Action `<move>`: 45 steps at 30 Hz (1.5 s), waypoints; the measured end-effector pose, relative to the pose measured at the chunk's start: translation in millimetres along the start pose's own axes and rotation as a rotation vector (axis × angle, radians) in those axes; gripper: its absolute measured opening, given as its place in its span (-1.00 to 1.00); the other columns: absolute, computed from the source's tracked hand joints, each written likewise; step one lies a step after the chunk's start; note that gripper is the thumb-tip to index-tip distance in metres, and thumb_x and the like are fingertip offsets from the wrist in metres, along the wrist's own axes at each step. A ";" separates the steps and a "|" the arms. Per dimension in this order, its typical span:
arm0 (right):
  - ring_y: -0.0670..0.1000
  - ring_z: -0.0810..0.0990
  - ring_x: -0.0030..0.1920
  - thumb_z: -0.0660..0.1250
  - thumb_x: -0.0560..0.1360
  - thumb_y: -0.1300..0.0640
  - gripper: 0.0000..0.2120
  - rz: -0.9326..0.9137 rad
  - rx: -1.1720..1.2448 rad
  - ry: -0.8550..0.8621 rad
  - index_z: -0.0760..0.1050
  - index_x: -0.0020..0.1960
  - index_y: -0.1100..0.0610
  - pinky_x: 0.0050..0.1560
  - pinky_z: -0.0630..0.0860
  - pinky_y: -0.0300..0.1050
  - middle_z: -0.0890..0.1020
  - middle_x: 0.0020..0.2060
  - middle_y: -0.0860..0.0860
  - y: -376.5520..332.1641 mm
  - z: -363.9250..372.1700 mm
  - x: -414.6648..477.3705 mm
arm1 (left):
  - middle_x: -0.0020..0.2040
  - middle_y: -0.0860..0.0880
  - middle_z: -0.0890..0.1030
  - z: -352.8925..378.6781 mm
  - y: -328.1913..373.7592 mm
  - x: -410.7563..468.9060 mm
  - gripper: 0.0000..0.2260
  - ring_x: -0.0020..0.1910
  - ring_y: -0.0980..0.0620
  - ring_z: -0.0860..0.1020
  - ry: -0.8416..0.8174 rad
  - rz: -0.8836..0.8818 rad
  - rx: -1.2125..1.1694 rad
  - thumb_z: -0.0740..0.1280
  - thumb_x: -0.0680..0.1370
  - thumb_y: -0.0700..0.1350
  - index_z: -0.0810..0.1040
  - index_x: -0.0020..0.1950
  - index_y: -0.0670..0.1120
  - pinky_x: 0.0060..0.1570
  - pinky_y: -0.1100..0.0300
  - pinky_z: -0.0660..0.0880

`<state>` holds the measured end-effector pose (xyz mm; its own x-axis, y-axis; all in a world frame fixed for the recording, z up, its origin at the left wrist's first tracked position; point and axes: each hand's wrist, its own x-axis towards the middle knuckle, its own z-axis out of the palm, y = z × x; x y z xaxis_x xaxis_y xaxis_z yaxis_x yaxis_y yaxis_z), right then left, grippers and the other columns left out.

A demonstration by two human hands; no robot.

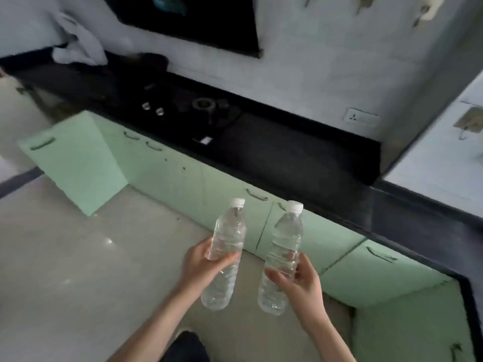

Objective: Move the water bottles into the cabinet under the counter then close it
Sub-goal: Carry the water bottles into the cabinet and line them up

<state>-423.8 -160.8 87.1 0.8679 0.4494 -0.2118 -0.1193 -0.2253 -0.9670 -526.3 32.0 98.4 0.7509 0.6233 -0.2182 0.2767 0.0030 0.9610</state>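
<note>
I hold two clear plastic water bottles with white caps, both nearly upright over the floor. My left hand is shut around the middle of the left bottle. My right hand grips the lower half of the right bottle. Pale green cabinets run under the black counter just beyond the bottles. One green cabinet door at the far left stands swung open into the room; its inside is hidden from here.
A black cooktop with knobs sits in the counter. White cloth lies at the counter's far left. The counter turns a corner at the right, with more green doors below. Light tiled floor spreads to the left.
</note>
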 end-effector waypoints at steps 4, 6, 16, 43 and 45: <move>0.05 0.70 -0.13 0.61 0.27 0.12 -0.66 -0.004 -0.092 -0.254 0.59 -0.04 -0.08 -0.09 0.65 0.07 0.73 -0.16 0.01 -7.8 89.8 2.2 | -0.27 0.03 0.71 -90.3 -25.8 -32.7 -0.63 -0.31 0.16 0.65 0.272 -0.073 -0.053 0.50 0.14 0.21 0.67 -0.20 0.01 -0.32 0.34 0.49; 0.06 0.70 -0.13 0.61 0.26 0.11 -0.65 -0.021 -0.118 -0.357 0.59 -0.04 -0.12 -0.06 0.65 0.16 0.73 -0.15 0.01 -15.7 142.0 0.4 | -0.27 0.04 0.71 -137.2 -36.5 -49.5 -0.65 -0.30 0.16 0.66 0.401 -0.107 -0.081 0.52 0.15 0.16 0.68 -0.18 0.01 -0.32 0.35 0.49; 0.11 0.67 -0.26 0.68 0.11 0.10 -0.56 0.016 -0.142 -0.668 0.60 -0.07 0.02 -0.20 0.64 0.11 0.70 -0.22 0.18 -16.3 452.7 -50.9 | -0.28 0.03 0.70 -404.5 -126.8 -119.1 -0.88 -0.35 0.20 0.63 0.790 -0.245 -0.147 0.57 0.36 -0.10 0.69 -0.15 -0.04 -0.30 0.32 0.52; 0.08 0.70 -0.09 0.63 0.28 0.17 -0.61 -0.090 -0.277 -0.960 0.56 0.03 0.05 -0.07 0.65 0.01 0.72 -0.13 0.00 -159.8 1047.5 176.9 | -0.32 0.02 0.68 -900.4 -138.2 178.4 -0.62 -0.38 0.17 0.59 1.050 -0.275 -0.306 0.57 0.26 0.17 0.67 -0.11 -0.05 -0.34 0.31 0.49; 0.07 0.70 -0.09 0.63 0.28 0.17 -0.61 -0.109 -0.266 -0.945 0.56 0.03 0.04 -0.07 0.66 0.02 0.73 -0.12 -0.01 -171.3 1086.0 196.1 | -0.31 0.02 0.67 -935.2 -135.5 204.2 -0.57 -0.36 0.16 0.59 1.044 -0.232 -0.319 0.60 0.24 0.18 0.67 -0.08 -0.08 -0.33 0.29 0.49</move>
<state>-756.9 904.8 57.0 0.1119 0.9588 -0.2611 0.1512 -0.2761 -0.9491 -971.3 890.2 82.8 -0.2128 0.9324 -0.2921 0.0653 0.3118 0.9479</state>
